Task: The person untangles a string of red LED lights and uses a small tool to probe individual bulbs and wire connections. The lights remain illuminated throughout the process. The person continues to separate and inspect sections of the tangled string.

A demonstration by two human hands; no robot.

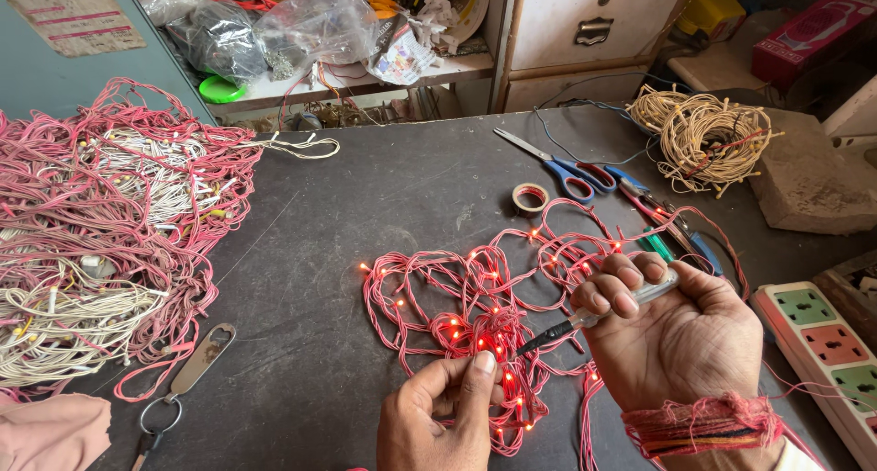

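Nearest the front edge of the table (365, 188), the left hand (438, 421) is seen with thumb and forefinger pinched narrowly on one small lit bulb of the string of lights (475, 306), the fingers (482, 366) closed right at the wire where it rises from the tangle. The right hand (676, 338) is wrapped shut around the clear handle of a tester screwdriver (585, 320), whose dark tip is pointed at that same pinched bulb, just beside the left fingertips. The string is judged to be light, limp and easily snagged, with thin pink wire and small bulbs that could be cracked or pulled loose; it is best taken by the wire close to a bulb, not tugged from the heap. The tangle is spread from the hands toward the middle of the table, glowing red. Further off, a bottle opener (203, 357) on a key ring lies near the front left, a large heap of pink and white wires (100, 233) covers the left edge, a power strip (822, 352) sits at the right edge, and a tape roll (530, 197), scissors (557, 165) and a cream wire coil (703, 137) lie toward the far side.
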